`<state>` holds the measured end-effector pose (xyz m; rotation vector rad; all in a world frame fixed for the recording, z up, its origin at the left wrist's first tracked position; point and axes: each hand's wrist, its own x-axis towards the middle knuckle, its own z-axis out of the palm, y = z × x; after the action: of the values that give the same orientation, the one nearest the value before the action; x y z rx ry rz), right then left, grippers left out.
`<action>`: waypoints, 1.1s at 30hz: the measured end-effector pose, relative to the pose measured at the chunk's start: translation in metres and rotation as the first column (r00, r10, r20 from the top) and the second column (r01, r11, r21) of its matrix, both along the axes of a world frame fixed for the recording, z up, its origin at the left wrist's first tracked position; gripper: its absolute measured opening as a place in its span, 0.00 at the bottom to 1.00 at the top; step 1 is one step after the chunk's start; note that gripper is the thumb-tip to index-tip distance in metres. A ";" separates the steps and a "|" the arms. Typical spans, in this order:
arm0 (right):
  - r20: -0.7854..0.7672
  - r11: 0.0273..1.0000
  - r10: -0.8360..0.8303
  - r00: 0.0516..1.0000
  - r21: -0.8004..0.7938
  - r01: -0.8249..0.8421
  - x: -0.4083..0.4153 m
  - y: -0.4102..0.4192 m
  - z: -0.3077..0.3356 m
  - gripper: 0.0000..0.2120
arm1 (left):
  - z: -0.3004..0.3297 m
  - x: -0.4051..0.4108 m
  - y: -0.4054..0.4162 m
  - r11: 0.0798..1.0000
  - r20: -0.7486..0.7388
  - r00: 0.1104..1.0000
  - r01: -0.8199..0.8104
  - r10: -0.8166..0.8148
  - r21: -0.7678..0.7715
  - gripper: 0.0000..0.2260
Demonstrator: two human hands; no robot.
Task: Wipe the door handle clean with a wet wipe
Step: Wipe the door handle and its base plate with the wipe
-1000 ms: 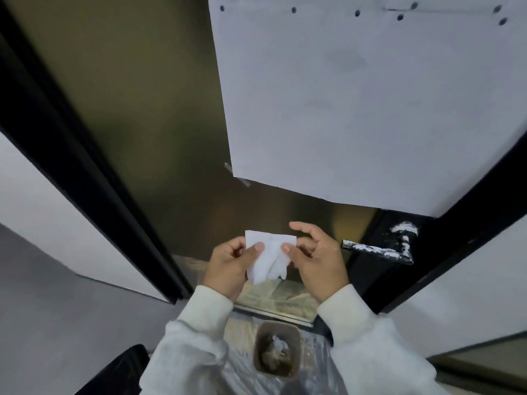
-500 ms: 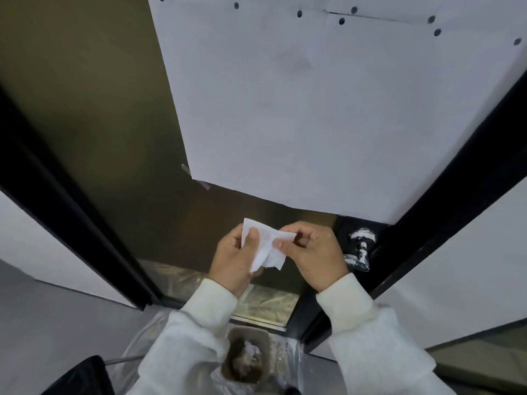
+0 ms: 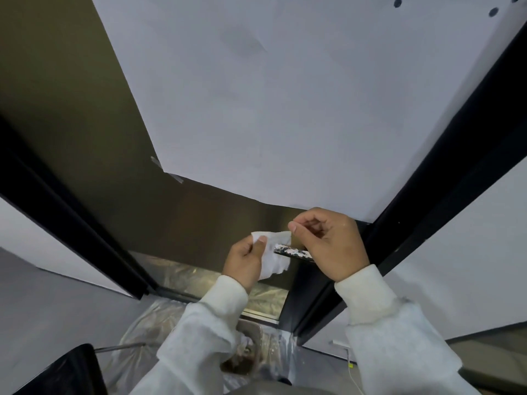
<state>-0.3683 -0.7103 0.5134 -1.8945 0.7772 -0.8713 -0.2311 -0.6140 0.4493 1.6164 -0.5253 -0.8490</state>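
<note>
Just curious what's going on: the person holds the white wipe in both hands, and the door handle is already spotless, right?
Not spotless. The head view shows the door handle speckled with white residue. The wipe is indeed pinched by the left hand and right hand.

This looks like an indoor doorway set up for a staged cleaning trial: a brown door (image 3: 85,132) in a black frame (image 3: 445,178), a large white paper sheet (image 3: 285,95) taped over it, plain white walls (image 3: 470,252), grey floor (image 3: 42,315), and clear plastic sheeting (image 3: 148,332) spread below.
</note>
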 end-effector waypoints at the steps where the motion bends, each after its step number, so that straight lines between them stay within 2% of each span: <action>1: 0.003 1.000 0.003 1.000 0.005 -0.003 -0.002 -0.001 -0.001 0.03 | 0.005 -0.006 -0.002 0.999 -0.096 0.995 0.030 -0.032 -0.027 0.10; 2: 0.007 1.000 0.004 1.000 0.009 -0.005 -0.004 -0.002 -0.002 0.04 | 0.006 -0.009 -0.002 0.998 -0.209 0.977 0.029 -0.040 -0.057 0.09; 4: 0.008 1.000 0.003 1.000 0.007 -0.003 -0.008 -0.005 -0.004 0.04 | 0.004 -0.005 0.003 0.996 -0.330 0.943 0.014 -0.043 -0.088 0.07; 6: 0.010 1.000 -0.009 1.000 0.008 0.009 -0.013 -0.008 -0.005 0.04 | -0.005 0.005 0.006 0.996 -0.397 0.917 -0.003 -0.034 -0.092 0.12; 9: 0.023 1.000 -0.025 0.999 0.019 0.024 -0.017 -0.013 -0.008 0.04 | -0.010 0.016 0.001 0.976 -0.297 0.934 0.158 -0.198 -0.152 0.19; 11: 0.031 0.999 -0.028 0.999 0.033 0.027 -0.018 -0.015 -0.011 0.04 | -0.005 0.021 0.001 0.938 -0.107 0.938 0.311 -0.329 -0.155 0.24; 13: 0.037 0.999 -0.024 0.999 0.039 0.023 -0.018 -0.016 -0.013 0.04 | 0.000 0.028 -0.002 0.882 0.034 0.889 0.457 -0.456 -0.115 0.22; 16: 0.081 0.999 -0.006 0.997 0.053 0.002 -0.019 -0.017 -0.015 0.03 | -0.001 0.041 0.000 0.814 0.043 0.824 0.566 -0.566 -0.129 0.18; 21: 0.142 0.999 -0.006 0.990 0.039 0.000 -0.021 -0.019 -0.015 0.04 | -0.003 0.035 -0.002 0.869 -0.033 0.876 0.471 -0.480 -0.153 0.11; 24: 0.139 0.999 -0.013 0.990 0.033 0.008 -0.021 -0.021 -0.017 0.05 | 0.002 0.025 -0.009 0.916 0.089 0.918 0.392 -0.385 -0.084 0.05; 26: 0.142 0.999 -0.019 0.990 0.044 0.013 -0.020 -0.021 -0.019 0.05 | 0.003 0.019 -0.012 0.936 0.124 0.934 0.346 -0.336 -0.066 0.06; 30: 0.144 0.999 -0.021 0.989 0.048 0.014 -0.017 -0.019 -0.021 0.05 | 0.001 0.011 -0.016 0.970 0.012 0.973 0.232 -0.232 -0.067 0.08; 33: 0.134 0.999 -0.023 0.991 0.036 0.019 -0.016 -0.018 -0.021 0.05 | 0.001 0.014 -0.013 0.960 0.062 0.964 0.265 -0.260 -0.086 0.07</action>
<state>-0.3847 -0.7284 0.4928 -1.7800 0.7266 -0.9817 -0.2169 -0.6274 0.4503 1.5044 -0.8172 -0.9668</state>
